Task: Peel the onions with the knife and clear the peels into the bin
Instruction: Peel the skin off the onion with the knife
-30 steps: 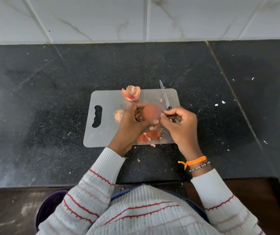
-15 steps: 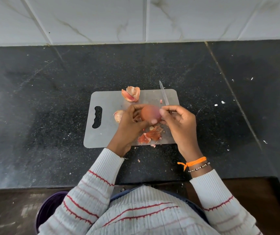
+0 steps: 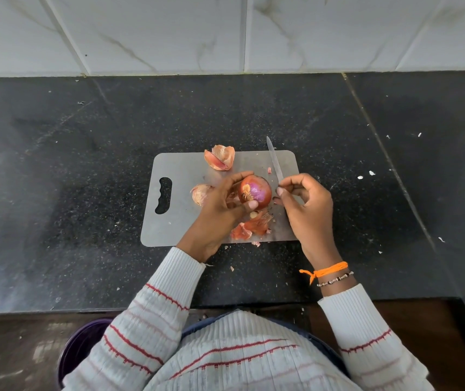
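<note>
At the lower left a purple bin stands on the floor below the counter, partly hidden by the sleeve. On the cutting board an onion piece lies just beside the left hand, which grips the onion between thumb and fingers, lifted over the board with its dry root end facing up. Loose peels sit at the board's far edge, and more peels lie under the onion. The right hand holds the knife, blade pointing away, fingers pinched near the onion's right side (whether a strip of skin is caught between them I cannot tell). To peel cleanly, I would keep the left grip firm, catch the skin's edge against the thumb, pull along the curve, and let scraps drop onto the board.
</note>
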A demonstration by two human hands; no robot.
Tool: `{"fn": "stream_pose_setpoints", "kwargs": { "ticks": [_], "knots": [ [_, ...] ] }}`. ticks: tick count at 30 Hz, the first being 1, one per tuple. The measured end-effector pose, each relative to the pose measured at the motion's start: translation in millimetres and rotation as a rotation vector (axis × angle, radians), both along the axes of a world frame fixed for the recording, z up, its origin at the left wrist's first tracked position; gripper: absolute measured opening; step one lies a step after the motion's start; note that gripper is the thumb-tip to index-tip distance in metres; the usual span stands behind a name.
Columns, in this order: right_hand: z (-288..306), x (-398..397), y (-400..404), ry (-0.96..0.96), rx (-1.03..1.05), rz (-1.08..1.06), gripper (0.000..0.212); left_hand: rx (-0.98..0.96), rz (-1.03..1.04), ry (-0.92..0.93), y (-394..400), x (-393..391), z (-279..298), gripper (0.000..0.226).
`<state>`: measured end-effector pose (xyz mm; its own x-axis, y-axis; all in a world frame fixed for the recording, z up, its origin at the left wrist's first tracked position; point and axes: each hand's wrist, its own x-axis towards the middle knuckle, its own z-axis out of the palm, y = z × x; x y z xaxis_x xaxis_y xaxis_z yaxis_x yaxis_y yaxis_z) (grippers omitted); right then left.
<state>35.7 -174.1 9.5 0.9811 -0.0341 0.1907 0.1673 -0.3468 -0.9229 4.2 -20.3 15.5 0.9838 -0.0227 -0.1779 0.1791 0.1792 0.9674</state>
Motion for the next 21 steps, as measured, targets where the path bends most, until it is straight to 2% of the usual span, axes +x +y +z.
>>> {"fn": "stream_pose_setpoints", "kwargs": {
  "ticks": [3,7,14,21],
  "knots": [
    [8,-6,5,0.015,0.049,0.065,0.011,-0.013,-0.005,0.000,0,-1,-1,0.052],
    [12,-11,10,-0.071,-0.039,0.035,0.007,0.054,0.004,-0.027,-2,-1,2,0.051],
    [10,-9,10,-0.105,-0.083,0.040,0.011,0.223,0.003,-0.070,0,-1,0,0.051],
    [2,-6,10,-0.140,-0.131,0.014,0.007,0.265,-0.018,-0.042,0,1,-6,0.050]
  ]
}}
